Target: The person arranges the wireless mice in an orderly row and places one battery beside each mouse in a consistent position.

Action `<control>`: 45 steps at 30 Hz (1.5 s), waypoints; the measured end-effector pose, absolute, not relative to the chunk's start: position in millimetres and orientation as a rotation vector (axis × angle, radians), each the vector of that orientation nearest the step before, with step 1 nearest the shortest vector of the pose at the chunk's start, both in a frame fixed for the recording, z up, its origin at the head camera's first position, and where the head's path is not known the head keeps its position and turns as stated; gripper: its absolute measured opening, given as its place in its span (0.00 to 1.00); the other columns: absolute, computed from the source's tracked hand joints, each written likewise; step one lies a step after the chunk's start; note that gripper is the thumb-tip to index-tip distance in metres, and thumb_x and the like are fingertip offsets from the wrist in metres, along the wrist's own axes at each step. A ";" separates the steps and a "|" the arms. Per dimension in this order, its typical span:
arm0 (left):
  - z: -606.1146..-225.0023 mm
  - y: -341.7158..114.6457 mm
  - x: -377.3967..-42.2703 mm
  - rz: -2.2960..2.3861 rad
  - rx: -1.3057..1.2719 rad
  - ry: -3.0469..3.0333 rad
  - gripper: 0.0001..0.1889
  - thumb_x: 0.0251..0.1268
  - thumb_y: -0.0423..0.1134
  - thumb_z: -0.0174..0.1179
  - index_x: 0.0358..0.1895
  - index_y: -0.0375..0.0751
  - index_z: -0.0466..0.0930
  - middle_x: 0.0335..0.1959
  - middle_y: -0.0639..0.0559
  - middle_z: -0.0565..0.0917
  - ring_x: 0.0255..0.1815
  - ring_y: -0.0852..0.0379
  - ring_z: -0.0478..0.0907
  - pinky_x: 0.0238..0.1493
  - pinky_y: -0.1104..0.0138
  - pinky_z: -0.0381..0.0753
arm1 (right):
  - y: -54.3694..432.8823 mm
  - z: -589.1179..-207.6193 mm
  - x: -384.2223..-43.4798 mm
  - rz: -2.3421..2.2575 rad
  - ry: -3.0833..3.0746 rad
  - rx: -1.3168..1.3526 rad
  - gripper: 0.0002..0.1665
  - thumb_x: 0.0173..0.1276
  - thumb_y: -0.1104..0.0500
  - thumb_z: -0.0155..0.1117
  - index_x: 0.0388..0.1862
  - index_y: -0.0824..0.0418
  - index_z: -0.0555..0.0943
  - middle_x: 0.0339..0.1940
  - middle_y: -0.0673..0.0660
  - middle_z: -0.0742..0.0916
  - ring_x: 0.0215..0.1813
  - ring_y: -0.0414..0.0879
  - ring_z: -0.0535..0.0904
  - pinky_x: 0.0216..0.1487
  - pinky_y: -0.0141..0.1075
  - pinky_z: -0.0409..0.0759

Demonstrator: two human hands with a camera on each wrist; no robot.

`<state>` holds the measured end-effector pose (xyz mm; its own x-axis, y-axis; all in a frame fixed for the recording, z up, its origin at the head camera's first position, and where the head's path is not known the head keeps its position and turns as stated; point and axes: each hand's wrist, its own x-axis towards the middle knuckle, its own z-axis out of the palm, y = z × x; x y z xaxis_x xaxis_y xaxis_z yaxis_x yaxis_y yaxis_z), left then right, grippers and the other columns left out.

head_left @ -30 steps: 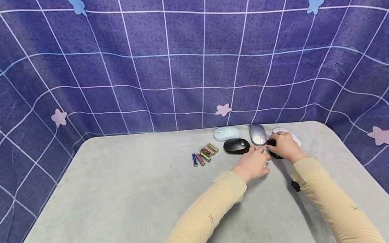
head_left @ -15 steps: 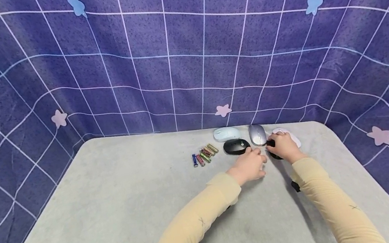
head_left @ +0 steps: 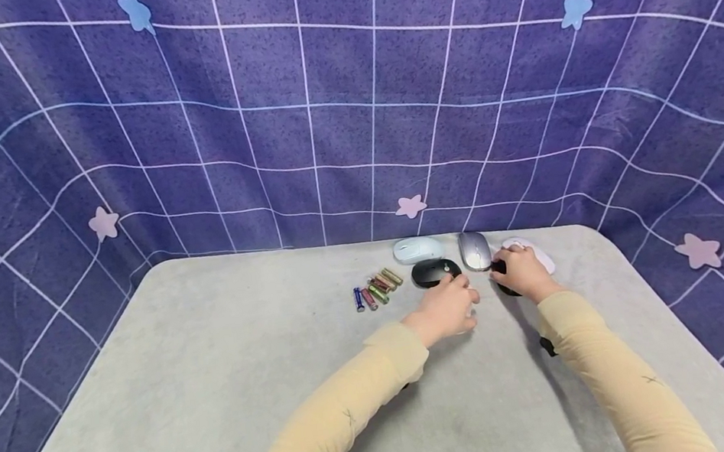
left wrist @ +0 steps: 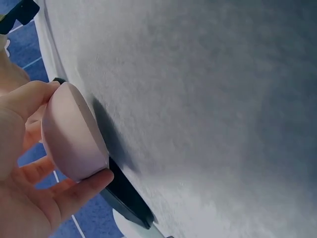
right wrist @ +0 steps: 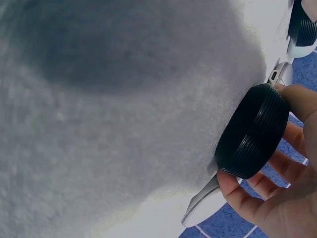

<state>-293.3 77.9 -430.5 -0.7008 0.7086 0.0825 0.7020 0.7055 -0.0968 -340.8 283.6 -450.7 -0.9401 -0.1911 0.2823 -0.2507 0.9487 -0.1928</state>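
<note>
My left hand (head_left: 445,309) holds a pale pinkish computer mouse (left wrist: 74,131) between thumb and fingers, its lower edge tilted off the table. In the head view that mouse is mostly hidden by the hand. A black mouse (head_left: 434,273) lies just beyond the left fingers. My right hand (head_left: 525,274) grips another black mouse (right wrist: 252,131) with ribbed sides, thumb at one end and fingers at the other; it stays at the table surface. A white mouse (head_left: 541,256) lies behind the right hand, partly covered by it. A grey mouse (head_left: 475,251) sits between and beyond the hands.
A light blue mouse (head_left: 418,250) lies near the table's back edge. Several small coloured batteries (head_left: 378,288) lie left of the mice. A purple-blue grid curtain (head_left: 293,127) hangs behind the grey table (head_left: 204,387) and along its sides.
My left hand has drawn left, away from the right hand, carrying the pale mouse. The right hand keeps its hold on the black mouse. The head view has shifted slightly.
</note>
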 end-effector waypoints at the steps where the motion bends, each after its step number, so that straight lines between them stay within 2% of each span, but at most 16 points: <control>1: -429.2 76.2 -292.6 0.073 -1.149 -2.807 0.19 0.56 0.54 0.61 0.52 0.62 0.80 0.53 0.57 0.74 0.54 0.53 0.70 0.56 0.66 0.73 | 283.5 -450.9 -340.7 0.330 -2.840 0.329 0.20 0.55 0.55 0.68 0.43 0.67 0.80 0.43 0.70 0.81 0.45 0.71 0.74 0.52 0.57 0.71; 5: -423.4 69.8 -290.2 -0.008 -1.114 -2.828 0.19 0.55 0.53 0.62 0.52 0.62 0.80 0.54 0.56 0.74 0.53 0.52 0.70 0.47 0.65 0.79 | 284.2 -452.2 -340.2 0.350 -2.832 0.320 0.20 0.54 0.56 0.68 0.43 0.67 0.81 0.43 0.70 0.81 0.45 0.71 0.73 0.51 0.56 0.71; 8: -417.6 64.6 -288.7 -0.062 -1.100 -2.831 0.18 0.55 0.53 0.62 0.52 0.62 0.80 0.56 0.56 0.73 0.54 0.52 0.69 0.45 0.65 0.80 | 285.6 -453.5 -340.5 0.370 -2.822 0.322 0.20 0.54 0.56 0.69 0.42 0.68 0.81 0.43 0.70 0.82 0.45 0.70 0.74 0.51 0.56 0.71; 15: -406.0 49.2 -284.8 -0.135 -1.094 -2.822 0.20 0.56 0.54 0.62 0.52 0.58 0.80 0.58 0.55 0.73 0.57 0.50 0.68 0.52 0.64 0.78 | 289.4 -455.1 -341.7 0.408 -2.811 0.332 0.20 0.54 0.57 0.69 0.43 0.68 0.81 0.43 0.70 0.82 0.47 0.68 0.74 0.51 0.55 0.69; 22: -400.7 31.6 -282.7 -0.158 -1.084 -2.798 0.20 0.56 0.54 0.62 0.52 0.57 0.80 0.60 0.54 0.72 0.58 0.51 0.68 0.49 0.64 0.79 | 292.3 -456.4 -340.8 0.442 -2.816 0.336 0.21 0.55 0.57 0.68 0.44 0.69 0.81 0.45 0.70 0.82 0.51 0.66 0.73 0.53 0.55 0.67; 30: -393.2 10.2 -280.3 -0.229 -1.074 -2.772 0.21 0.56 0.52 0.63 0.54 0.54 0.79 0.60 0.52 0.72 0.60 0.50 0.67 0.50 0.62 0.79 | 292.2 -457.2 -340.0 0.471 -2.831 0.293 0.21 0.56 0.57 0.68 0.45 0.68 0.81 0.48 0.70 0.81 0.52 0.67 0.72 0.55 0.55 0.67; 39: -392.8 -27.8 -273.6 -0.345 -0.998 -2.736 0.19 0.53 0.50 0.65 0.50 0.53 0.81 0.60 0.49 0.74 0.60 0.49 0.69 0.48 0.55 0.80 | 287.9 -454.8 -341.3 0.464 -2.799 0.328 0.20 0.54 0.57 0.69 0.43 0.69 0.80 0.45 0.70 0.82 0.52 0.66 0.73 0.54 0.54 0.67; 45: -395.7 -55.5 -270.9 -0.426 -0.976 -2.691 0.19 0.50 0.48 0.68 0.47 0.50 0.82 0.58 0.47 0.75 0.58 0.47 0.70 0.55 0.55 0.76 | 288.1 -454.2 -342.3 0.469 -2.823 0.319 0.21 0.56 0.56 0.68 0.45 0.69 0.80 0.48 0.70 0.81 0.53 0.67 0.72 0.56 0.55 0.66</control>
